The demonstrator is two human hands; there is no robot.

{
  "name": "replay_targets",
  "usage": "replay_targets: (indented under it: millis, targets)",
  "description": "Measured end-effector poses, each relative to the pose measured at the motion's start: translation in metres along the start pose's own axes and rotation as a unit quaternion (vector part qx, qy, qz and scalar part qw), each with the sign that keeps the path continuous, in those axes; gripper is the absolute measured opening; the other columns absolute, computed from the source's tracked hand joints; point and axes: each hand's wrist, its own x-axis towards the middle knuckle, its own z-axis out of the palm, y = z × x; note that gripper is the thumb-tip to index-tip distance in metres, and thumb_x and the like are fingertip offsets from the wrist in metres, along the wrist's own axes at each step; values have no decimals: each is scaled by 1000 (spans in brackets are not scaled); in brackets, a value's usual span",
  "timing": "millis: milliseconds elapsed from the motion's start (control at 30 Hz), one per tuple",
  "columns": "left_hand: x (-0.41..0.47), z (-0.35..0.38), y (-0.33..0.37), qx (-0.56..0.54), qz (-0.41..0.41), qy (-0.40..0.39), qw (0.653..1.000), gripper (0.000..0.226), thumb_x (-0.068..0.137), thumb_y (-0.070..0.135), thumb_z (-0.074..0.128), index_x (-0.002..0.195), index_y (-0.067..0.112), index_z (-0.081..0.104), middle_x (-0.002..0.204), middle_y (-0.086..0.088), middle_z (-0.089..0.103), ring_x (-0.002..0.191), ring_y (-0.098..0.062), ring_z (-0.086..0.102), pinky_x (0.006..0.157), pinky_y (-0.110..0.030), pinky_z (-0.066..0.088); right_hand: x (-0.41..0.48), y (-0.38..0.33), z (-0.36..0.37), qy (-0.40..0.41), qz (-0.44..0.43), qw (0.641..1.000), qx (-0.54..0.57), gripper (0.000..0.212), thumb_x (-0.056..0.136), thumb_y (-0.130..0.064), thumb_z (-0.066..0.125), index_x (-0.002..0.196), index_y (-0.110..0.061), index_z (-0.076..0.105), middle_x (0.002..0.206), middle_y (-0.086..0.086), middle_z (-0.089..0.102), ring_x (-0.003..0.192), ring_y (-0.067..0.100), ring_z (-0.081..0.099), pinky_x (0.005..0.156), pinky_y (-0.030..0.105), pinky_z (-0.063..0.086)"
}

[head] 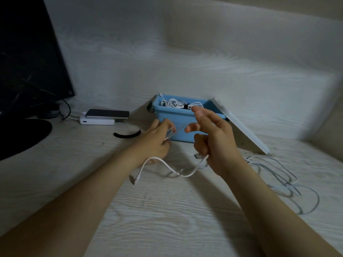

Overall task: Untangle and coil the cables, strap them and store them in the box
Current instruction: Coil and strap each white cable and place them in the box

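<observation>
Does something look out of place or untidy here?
The white lid leans tilted against the blue box, a loose cable sprawls uncoiled on the table beside it, and a black strap lies unused.

cables [178,103] in box [174,117], lid [241,127] right

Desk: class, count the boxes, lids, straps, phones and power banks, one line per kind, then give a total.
Box: 1
Lid: 1
Straps: 2, desk strap, box strap
Phone: 1
Power bank: 1
Total: 6
</observation>
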Motion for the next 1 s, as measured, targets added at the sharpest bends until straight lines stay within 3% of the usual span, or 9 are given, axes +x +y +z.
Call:
replay_targets:
  millis: [100, 267, 433, 533, 600, 700, 800, 900, 1000]
  targets:
    - [2, -2, 1, -16, 21, 6, 1000, 36, 89, 2, 45, 110, 27, 59, 108, -2, 55, 105, -24, 57, 89, -42, 48, 2, 3, 0, 46, -14, 998, -32, 28, 103, -6, 56, 126, -15, 68, 93, 18, 75, 53, 23, 49, 46, 29, 39]
    - [2, -8, 12, -179, -6, -29, 983, 21, 94, 29, 51, 91, 32, 72, 76, 10, 61, 76, -11, 56, 76, -39, 45, 10, 18, -9, 132, -122, 941, -286, 11, 106, -20, 61, 114, -19, 68, 78, 0, 76, 45, 19, 61, 46, 28, 49]
    - [0, -7, 28, -297, 8, -12, 955, 33, 106, 47, 56, 110, 18, 71, 74, 2, 55, 60, -8, 45, 57, -27, 39, 14, 24, -18, 130, -149, 901, -386, 15, 104, -36, 64, 96, -31, 75, 65, -7, 73, 53, 3, 65, 66, 37, 59]
    - [2, -7, 31, -422, -40, 3, 906, 42, 108, 51, 43, 131, 24, 66, 80, -5, 56, 58, -9, 42, 48, -23, 35, 11, 25, -14, 73, -84, 907, -406, 25, 107, -38, 57, 105, -23, 78, 68, 0, 75, 46, 2, 60, 62, 34, 56]
    - [5, -5, 33, -457, -50, 32, 887, 45, 110, 49, 40, 129, 19, 68, 84, -8, 56, 59, -10, 45, 47, -22, 34, 8, 25, -9, 18, -25, 925, -378, 26, 108, -34, 55, 109, -19, 76, 72, 7, 76, 44, 9, 60, 53, 30, 51]
    - [9, -4, 34, -511, -98, 99, 848, 50, 110, 50, 38, 104, 10, 67, 91, -10, 53, 64, -13, 49, 49, -25, 37, 5, 22, -2, -25, 51, 946, -320, 22, 108, -33, 55, 115, -22, 72, 80, 13, 78, 49, 13, 59, 48, 24, 45]
    - [16, -4, 27, -508, -166, 175, 827, 50, 109, 56, 37, 89, 19, 63, 98, -11, 69, 78, -22, 61, 65, -34, 50, 3, 17, 0, -31, 92, 953, -287, 30, 108, -41, 52, 119, -20, 71, 87, 20, 77, 51, 6, 57, 52, 23, 44]
    - [18, -10, 22, -557, -222, 196, 776, 50, 108, 59, 31, 89, 19, 55, 98, -9, 79, 93, -27, 76, 85, -42, 54, 1, 12, -3, -42, 78, 935, -343, 36, 104, -49, 50, 109, -25, 77, 75, 8, 76, 57, -1, 58, 70, 27, 44]
    - [18, -16, 24, -633, -224, 227, 706, 48, 109, 56, 33, 96, 13, 51, 85, -13, 69, 88, -33, 79, 83, -47, 61, 1, 9, -6, -68, 78, 918, -383, 28, 95, -44, 60, 91, -27, 82, 71, -2, 71, 66, 5, 60, 73, 30, 46]
